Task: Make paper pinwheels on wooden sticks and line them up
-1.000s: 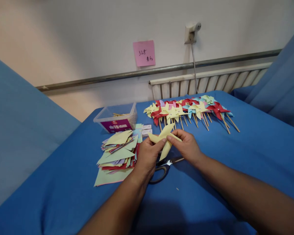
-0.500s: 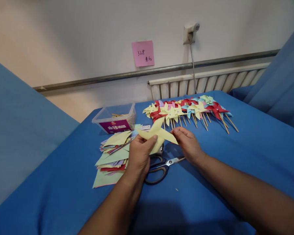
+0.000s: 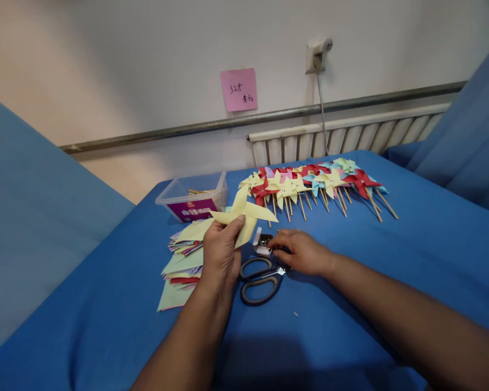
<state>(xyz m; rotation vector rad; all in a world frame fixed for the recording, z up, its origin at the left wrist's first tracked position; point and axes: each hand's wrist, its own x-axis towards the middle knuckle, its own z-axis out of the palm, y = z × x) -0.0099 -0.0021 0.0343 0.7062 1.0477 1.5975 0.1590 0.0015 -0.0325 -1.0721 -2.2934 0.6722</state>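
My left hand (image 3: 221,254) pinches a folded yellow paper pinwheel (image 3: 243,213) at its centre and holds it above the blue cloth. My right hand (image 3: 299,251) rests low on the cloth, its fingertips on a small silver and black tool (image 3: 262,243) that looks like a hole punch. Black-handled scissors (image 3: 261,278) lie just below both hands, blades under my right hand.
A stack of cut coloured paper (image 3: 184,258) lies left of my left hand. Behind it stands a clear plastic tub (image 3: 194,197) with sticks inside. Several finished pinwheels on sticks (image 3: 318,184) lie in a row at the back, before a radiator (image 3: 346,138).
My right hand let go of the yellow pinwheel and dropped to the small tool on the cloth. My left hand carried the pinwheel up and to the left.
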